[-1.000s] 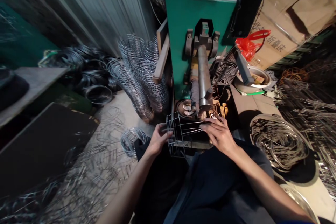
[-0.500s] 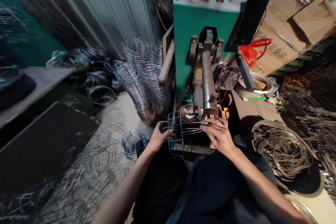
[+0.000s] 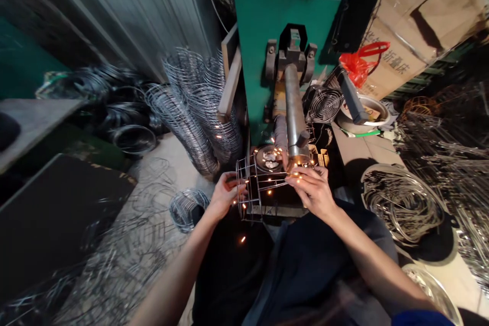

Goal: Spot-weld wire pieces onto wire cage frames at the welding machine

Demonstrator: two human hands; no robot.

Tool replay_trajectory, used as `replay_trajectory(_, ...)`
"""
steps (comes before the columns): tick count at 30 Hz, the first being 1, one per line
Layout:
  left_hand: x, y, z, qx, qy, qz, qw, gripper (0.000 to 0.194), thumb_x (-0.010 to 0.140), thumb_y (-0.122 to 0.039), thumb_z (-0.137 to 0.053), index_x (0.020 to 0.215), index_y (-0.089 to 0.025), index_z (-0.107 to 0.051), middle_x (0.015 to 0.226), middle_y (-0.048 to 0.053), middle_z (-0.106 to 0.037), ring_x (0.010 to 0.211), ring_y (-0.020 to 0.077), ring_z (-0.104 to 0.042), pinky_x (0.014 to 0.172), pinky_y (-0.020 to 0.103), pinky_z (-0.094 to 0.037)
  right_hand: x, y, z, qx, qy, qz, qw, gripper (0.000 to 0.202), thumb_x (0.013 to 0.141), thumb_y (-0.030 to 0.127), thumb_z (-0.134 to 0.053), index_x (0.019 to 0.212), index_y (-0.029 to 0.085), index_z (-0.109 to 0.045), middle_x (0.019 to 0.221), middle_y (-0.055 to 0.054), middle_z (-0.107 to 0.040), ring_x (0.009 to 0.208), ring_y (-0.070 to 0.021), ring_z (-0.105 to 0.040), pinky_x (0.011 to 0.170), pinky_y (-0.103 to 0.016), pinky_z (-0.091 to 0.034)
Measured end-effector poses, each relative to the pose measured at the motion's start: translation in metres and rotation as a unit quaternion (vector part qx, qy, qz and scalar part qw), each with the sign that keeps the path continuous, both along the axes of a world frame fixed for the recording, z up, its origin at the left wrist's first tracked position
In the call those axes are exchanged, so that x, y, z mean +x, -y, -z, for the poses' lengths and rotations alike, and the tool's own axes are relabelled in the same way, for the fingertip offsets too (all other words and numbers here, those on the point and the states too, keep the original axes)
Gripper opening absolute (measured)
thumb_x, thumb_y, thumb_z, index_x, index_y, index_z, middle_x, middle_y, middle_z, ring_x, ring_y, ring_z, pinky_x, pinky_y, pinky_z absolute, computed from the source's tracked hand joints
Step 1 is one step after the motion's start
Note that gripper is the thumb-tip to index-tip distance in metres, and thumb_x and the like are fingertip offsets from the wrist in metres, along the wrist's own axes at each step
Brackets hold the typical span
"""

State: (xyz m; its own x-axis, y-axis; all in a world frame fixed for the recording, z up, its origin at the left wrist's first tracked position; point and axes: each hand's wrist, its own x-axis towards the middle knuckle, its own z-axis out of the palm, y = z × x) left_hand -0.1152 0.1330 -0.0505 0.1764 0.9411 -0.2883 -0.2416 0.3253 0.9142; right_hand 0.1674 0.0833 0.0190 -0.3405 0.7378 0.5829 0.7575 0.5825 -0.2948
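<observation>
Wire frame (image 3: 258, 183) held up in front of the lower front edge of the green machine (image 3: 255, 25), carried by nothing but the two hands. Left hand (image 3: 223, 196): fingers closed on the ring at the frame's outer end, thumb pressed in. Right hand (image 3: 315, 188): fingers pinched together on the long wires' ends, just below the tip of the metal cylinder (image 3: 293, 107). Sparks (image 3: 269, 192) scatter across the frame and over the lap.

Doing it well, in this observer's judgement: steady the ring with the left, keep the wire ends pressed together and square under the tip, and hold both hands motionless while it sparks. Right fingers sit very near the heat; gripping further back along the wires would seem safer. Whether that hand pinches a separate piece as well: cannot tell.

Counts. Hands, two. Frame in hand, one, with two rings visible; its long wires overlap, number unclear. Cylinder, one. Stacks of wire rings (image 3: 187, 127) on the floor left of the machine, at least three. Low wire bundle (image 3: 185, 209) near the left knee, one. Round tray (image 3: 430, 252) at right, one; its bent wires (image 3: 401, 209) too tangled to count. Red bag (image 3: 357, 69), one. Sparks, beyond counting.
</observation>
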Motion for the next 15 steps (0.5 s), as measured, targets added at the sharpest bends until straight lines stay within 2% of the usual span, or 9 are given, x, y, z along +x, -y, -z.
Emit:
replay_trajectory(4,-0.002,-0.001,-0.002,0.001,-0.015,0.013,1.000,0.062,0.063,-0.035,-0.085,0.108,-0.020,-0.047,0.095,0.005,-0.069,0.068,0.0168,-0.068,0.059,0.031,-0.056,0.000,0.002,0.000,-0.024,-0.008,0.017,1.000,0.013,0.098,0.022,-0.056,0.104,0.024,-0.068,0.100,-0.002,-0.077,0.112,-0.0206,-0.065,0.099,-0.041,-0.027)
replay_trajectory(8,-0.003,-0.006,0.001,-0.009,-0.020,0.014,1.000,0.059,0.064,-0.036,-0.085,0.107,-0.020,-0.048,0.089,0.003,-0.070,0.066,0.0172,-0.068,0.057,0.029,-0.054,0.002,0.004,-0.002,-0.031,-0.022,0.045,0.998,0.014,0.098,0.028,-0.058,0.088,0.021,-0.067,0.089,-0.002,-0.076,0.104,-0.0205,-0.067,0.098,-0.039,-0.030)
replay_trajectory(13,0.002,-0.026,0.004,-0.019,-0.016,0.006,1.000,0.063,0.059,-0.038,-0.087,0.105,-0.020,-0.049,0.082,0.002,-0.069,0.059,0.0157,-0.066,0.052,0.025,-0.050,0.008,-0.007,-0.003,-0.034,-0.017,0.051,0.998,0.017,0.099,0.026,-0.054,0.086,0.021,-0.065,0.091,-0.003,-0.074,0.095,-0.0190,-0.066,0.095,-0.037,-0.035)
replay_trajectory(15,0.003,-0.035,0.003,-0.020,-0.006,0.009,1.000,0.065,0.058,-0.039,-0.088,0.105,-0.020,-0.049,0.082,0.002,-0.070,0.059,0.0152,-0.065,0.053,0.026,-0.050,0.009,-0.013,-0.002,-0.027,-0.015,0.058,0.998,0.018,0.099,0.025,-0.054,0.084,0.021,-0.064,0.086,-0.002,-0.073,0.090,-0.0185,-0.065,0.093,-0.037,-0.036)
